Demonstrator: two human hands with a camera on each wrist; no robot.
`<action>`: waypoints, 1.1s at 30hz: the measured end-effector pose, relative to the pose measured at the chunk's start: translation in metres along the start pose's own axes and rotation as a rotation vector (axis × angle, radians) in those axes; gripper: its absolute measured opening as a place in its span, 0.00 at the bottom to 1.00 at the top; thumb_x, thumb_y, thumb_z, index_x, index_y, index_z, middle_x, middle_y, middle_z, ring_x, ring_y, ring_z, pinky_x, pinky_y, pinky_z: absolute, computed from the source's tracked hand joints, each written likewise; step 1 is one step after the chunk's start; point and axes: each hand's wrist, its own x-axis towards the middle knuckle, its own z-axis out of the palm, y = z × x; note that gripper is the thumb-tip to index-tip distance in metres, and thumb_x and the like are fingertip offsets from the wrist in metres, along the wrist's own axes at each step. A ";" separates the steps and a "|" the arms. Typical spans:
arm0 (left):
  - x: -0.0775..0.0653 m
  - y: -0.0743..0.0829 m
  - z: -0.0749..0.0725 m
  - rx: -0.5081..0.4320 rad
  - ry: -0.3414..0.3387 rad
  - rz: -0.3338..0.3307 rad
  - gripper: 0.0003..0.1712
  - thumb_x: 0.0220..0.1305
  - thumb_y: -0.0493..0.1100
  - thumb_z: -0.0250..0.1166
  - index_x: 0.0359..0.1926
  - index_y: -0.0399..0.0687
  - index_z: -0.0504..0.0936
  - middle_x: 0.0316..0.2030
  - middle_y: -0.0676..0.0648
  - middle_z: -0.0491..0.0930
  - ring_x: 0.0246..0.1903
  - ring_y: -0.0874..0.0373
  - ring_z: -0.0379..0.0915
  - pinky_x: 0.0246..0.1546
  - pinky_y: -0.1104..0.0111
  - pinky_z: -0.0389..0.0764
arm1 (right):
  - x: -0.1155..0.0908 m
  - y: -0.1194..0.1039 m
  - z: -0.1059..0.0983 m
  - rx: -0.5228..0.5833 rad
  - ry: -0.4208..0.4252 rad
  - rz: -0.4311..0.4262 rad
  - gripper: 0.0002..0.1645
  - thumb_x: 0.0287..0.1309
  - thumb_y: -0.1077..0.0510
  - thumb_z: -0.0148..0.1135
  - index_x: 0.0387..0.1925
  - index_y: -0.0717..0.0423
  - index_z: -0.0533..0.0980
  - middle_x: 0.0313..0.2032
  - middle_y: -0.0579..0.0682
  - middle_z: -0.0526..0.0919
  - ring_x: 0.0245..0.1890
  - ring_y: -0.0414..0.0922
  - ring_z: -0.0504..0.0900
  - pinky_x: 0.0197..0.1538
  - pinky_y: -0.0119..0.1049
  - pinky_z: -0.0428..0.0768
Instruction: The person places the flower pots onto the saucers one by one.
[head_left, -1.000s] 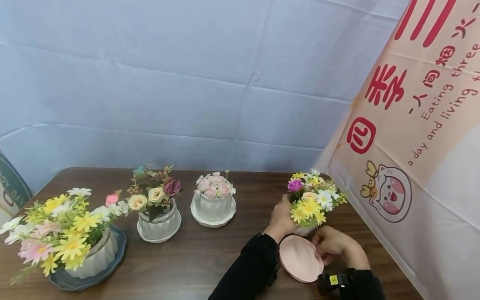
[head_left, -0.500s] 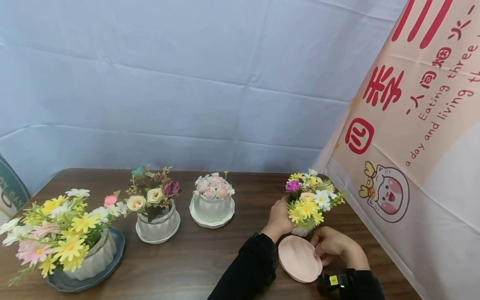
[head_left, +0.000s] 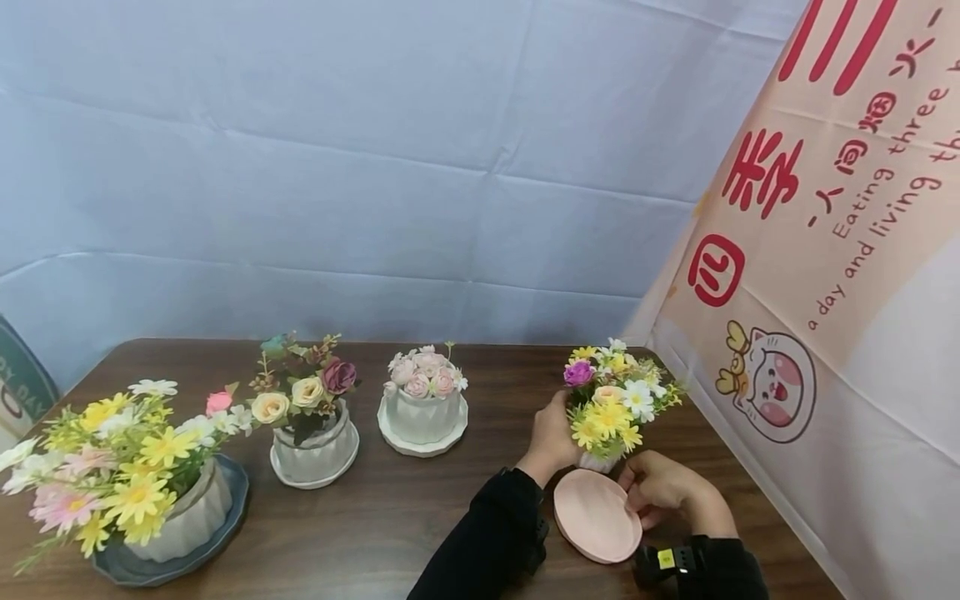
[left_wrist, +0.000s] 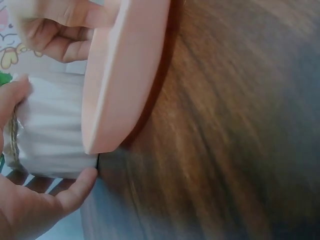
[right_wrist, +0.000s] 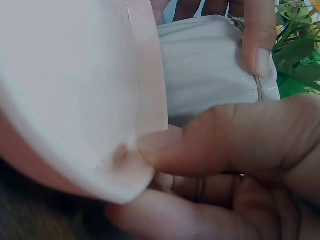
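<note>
At the right of the table, my left hand (head_left: 553,435) grips a white pot (left_wrist: 55,125) with twine round its rim. Yellow, white, peach and purple flowers (head_left: 618,400) fill it. In the left wrist view, the thumb and fingers lie around the pot's side. A round pink saucer (head_left: 596,517) stands just in front of the pot, its rim overlapping the pot's base in view. My right hand (head_left: 671,492) pinches the saucer's right edge, thumb inside the rim and fingers beneath, as the right wrist view shows.
A pink-flowered pot (head_left: 426,412) on a white saucer stands at the back. Left of it are a rose pot (head_left: 315,454) on a white saucer and a larger pot (head_left: 187,521) on a blue-grey plate (head_left: 236,517). A printed cloth (head_left: 787,250) hangs at the right.
The left hand and its flowerpot have shifted slightly to the left. The right hand keeps its pinch on the pink saucer, and the view has drifted a little.
</note>
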 end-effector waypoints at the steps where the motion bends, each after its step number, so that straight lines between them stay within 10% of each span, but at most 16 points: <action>1: 0.000 0.000 0.000 0.002 0.005 -0.002 0.38 0.49 0.45 0.72 0.60 0.40 0.68 0.43 0.42 0.79 0.44 0.50 0.76 0.44 0.65 0.77 | 0.001 -0.001 0.000 -0.009 0.005 0.006 0.12 0.35 0.76 0.59 0.29 0.69 0.73 0.26 0.56 0.73 0.20 0.46 0.77 0.23 0.38 0.80; 33: -0.005 0.012 -0.022 -0.019 0.057 -0.027 0.33 0.46 0.44 0.75 0.53 0.43 0.73 0.40 0.47 0.76 0.42 0.52 0.73 0.41 0.63 0.75 | 0.000 -0.002 0.002 -0.026 0.011 0.042 0.10 0.42 0.75 0.60 0.31 0.67 0.73 0.24 0.56 0.73 0.19 0.46 0.76 0.21 0.36 0.79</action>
